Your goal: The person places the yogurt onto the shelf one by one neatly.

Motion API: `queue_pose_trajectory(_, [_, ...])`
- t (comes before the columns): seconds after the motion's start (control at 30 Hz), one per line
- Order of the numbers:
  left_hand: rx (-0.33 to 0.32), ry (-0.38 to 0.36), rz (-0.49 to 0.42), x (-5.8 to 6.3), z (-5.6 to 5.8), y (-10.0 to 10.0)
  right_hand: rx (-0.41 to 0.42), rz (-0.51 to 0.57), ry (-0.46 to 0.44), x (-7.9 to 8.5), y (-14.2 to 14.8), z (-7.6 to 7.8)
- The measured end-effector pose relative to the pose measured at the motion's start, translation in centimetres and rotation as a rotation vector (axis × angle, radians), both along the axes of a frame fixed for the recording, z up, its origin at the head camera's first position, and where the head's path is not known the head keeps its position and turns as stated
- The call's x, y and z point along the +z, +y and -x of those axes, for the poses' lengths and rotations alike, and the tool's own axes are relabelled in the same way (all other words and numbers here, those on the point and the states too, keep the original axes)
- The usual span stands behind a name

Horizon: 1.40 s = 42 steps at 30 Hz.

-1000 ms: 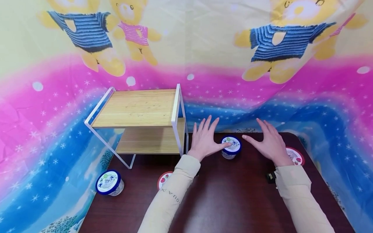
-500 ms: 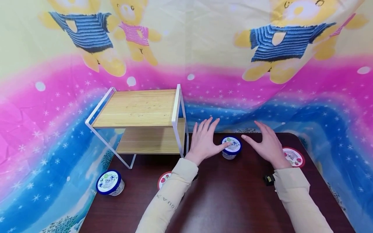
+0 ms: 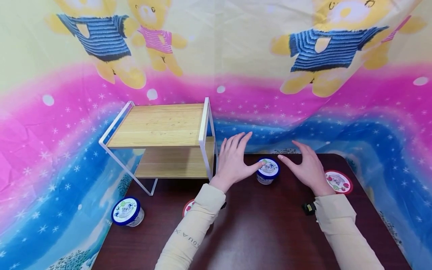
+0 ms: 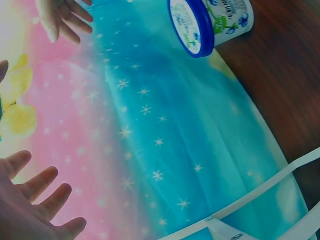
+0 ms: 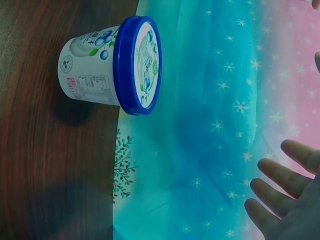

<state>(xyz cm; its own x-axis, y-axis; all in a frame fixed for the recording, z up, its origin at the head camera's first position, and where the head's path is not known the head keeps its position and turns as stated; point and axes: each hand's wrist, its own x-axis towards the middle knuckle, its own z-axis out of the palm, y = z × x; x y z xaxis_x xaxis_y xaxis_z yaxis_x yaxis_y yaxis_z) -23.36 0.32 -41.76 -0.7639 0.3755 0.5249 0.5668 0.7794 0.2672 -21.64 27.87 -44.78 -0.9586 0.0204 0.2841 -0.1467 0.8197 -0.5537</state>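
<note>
A white tub with a blue lid and blueberry print point(image 3: 269, 170) stands upright near the table's back edge. My left hand point(image 3: 233, 163) hovers to its left with fingers extended, the thumb overlapping the lid's edge in the head view. On the other side my right hand point(image 3: 308, 168) is held up with thumb and fingers spread. Both hands hold nothing. Each wrist view shows the same tub point(image 5: 95, 70) apart from the fingers. Beside my right wrist lies a red-lidded tub point(image 3: 340, 182), its body mostly hidden.
A two-tier wooden rack point(image 3: 158, 127) with a white frame stands left of my left hand. At the front left is another blue-lidded tub point(image 3: 126, 212). My left sleeve partly covers a second red-lidded tub point(image 3: 188, 207). A printed cloth point(image 3: 249, 101) hangs behind the table.
My left wrist and forearm have shifted slightly left, and the fingers have drawn closer together. The right hand has moved a little left, uncovering more of the red lid. The tubs stay put.
</note>
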Motion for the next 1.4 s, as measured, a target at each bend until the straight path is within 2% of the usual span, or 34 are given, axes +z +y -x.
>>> queue_pose_trajectory(0.3, [-0.053,0.095,-0.092,2.0,-0.4,-0.8,0.012,0.013,0.002,0.0,-0.6,0.3])
queue_pose_trajectory(0.5, [-0.044,0.145,-0.132,3.1,-0.8,-1.3,0.02,0.021,-0.003,0.2,-1.1,0.6])
queue_pose_trajectory(0.77, [-0.072,0.227,-0.208,4.8,-1.4,-2.1,0.034,0.045,0.011,0.4,-2.2,1.1])
queue_pose_trajectory(1.1, [-0.085,0.332,-0.243,7.0,-2.5,-3.4,0.073,0.07,0.014,1.1,-4.3,1.5])
queue_pose_trajectory(1.4, [-0.137,0.35,-0.319,8.7,-4.0,-4.5,0.106,0.093,0.029,1.1,-5.5,1.5])
